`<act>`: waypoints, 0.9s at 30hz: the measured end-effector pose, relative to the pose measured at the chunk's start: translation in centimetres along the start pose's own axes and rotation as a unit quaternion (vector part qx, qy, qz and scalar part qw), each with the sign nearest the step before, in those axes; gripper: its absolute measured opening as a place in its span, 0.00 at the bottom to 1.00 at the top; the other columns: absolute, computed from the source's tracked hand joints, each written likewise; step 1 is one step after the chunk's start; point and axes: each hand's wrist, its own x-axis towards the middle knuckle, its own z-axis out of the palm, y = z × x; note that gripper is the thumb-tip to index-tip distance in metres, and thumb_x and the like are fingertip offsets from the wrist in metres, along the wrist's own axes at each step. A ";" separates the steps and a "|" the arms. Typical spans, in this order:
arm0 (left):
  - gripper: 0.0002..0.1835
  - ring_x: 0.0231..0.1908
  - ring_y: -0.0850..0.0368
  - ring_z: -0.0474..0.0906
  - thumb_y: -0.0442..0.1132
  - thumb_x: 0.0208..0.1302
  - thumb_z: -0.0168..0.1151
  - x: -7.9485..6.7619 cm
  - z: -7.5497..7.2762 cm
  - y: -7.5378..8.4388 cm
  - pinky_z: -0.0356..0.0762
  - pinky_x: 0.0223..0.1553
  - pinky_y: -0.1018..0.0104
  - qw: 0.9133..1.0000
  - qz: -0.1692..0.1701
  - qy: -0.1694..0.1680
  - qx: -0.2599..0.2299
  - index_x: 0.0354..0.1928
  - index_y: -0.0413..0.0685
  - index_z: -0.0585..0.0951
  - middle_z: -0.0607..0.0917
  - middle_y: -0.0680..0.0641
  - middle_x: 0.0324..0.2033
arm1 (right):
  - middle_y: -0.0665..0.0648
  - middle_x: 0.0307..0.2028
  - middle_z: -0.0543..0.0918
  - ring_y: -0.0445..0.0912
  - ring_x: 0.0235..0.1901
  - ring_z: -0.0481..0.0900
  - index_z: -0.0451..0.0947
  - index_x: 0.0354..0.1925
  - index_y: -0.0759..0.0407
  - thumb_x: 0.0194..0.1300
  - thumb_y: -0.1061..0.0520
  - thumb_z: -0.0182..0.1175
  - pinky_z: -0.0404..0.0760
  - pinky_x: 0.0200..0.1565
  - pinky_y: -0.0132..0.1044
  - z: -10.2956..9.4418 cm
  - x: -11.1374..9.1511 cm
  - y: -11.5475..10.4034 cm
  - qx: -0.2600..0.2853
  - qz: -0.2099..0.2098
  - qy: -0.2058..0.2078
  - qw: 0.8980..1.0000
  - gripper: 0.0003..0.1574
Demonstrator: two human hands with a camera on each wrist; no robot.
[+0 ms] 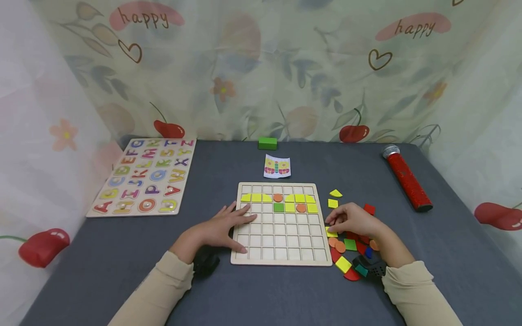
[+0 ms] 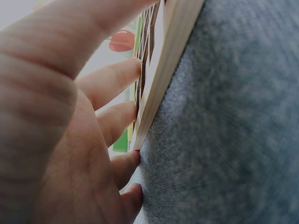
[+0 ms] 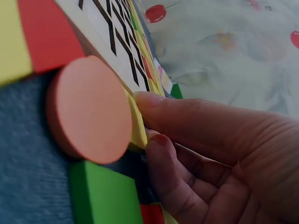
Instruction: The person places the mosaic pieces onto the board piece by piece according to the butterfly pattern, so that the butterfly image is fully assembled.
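A wooden grid board (image 1: 261, 244) lies flat, with yellow, orange and green tiles in two of its upper rows. My left hand (image 1: 222, 227) rests spread at its left edge, thumb and some fingertips on the board. In the left wrist view, other fingers (image 2: 125, 168) lie beside the board's wooden side (image 2: 161, 84). Just past the right edge, my right hand (image 1: 352, 220) pinches a yellow tile (image 1: 331, 233) between thumb and finger. The right wrist view shows that yellow tile (image 3: 136, 123) partly hidden behind an orange disc (image 3: 91, 109). A green square (image 3: 105, 193) lies below the disc.
Loose red, green, blue and orange pieces (image 1: 350, 244) lie around my right hand. Beyond the board are a butterfly pattern card (image 1: 277, 166) and a green block (image 1: 267, 143). An alphabet board (image 1: 147, 181) lies left, a red microphone (image 1: 408, 179) right.
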 end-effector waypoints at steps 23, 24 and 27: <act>0.48 0.72 0.43 0.27 0.57 0.47 0.70 0.0 0.0 -0.1 0.28 0.70 0.43 1.000 -0.005 0.001 0.004 0.70 0.60 0.59 0.46 0.51 0.74 | 0.55 0.29 0.78 0.45 0.25 0.74 0.76 0.41 0.67 0.61 0.58 0.61 0.79 0.30 0.34 0.6 3.3 -3.0 0.049 -0.010 -0.002 0.999 0.13; 0.48 0.72 0.43 0.27 0.57 0.47 0.70 0.0 0.0 -0.1 0.28 0.70 0.43 1.000 -0.004 0.001 0.004 0.70 0.60 0.59 0.46 0.51 0.74 | 0.55 0.28 0.78 0.45 0.24 0.75 0.76 0.41 0.67 0.61 0.59 0.61 0.79 0.30 0.34 0.8 3.8 -3.4 0.054 -0.014 -0.001 0.998 0.13; 0.48 0.72 0.43 0.27 0.57 0.48 0.70 0.0 0.0 -0.1 0.28 0.70 0.43 1.000 -0.004 -0.001 0.006 0.70 0.60 0.58 0.45 0.51 0.74 | 0.56 0.28 0.79 0.46 0.24 0.75 0.76 0.41 0.69 0.62 0.61 0.60 0.80 0.30 0.35 1.6 5.4 -4.5 0.070 -0.029 -0.003 0.997 0.12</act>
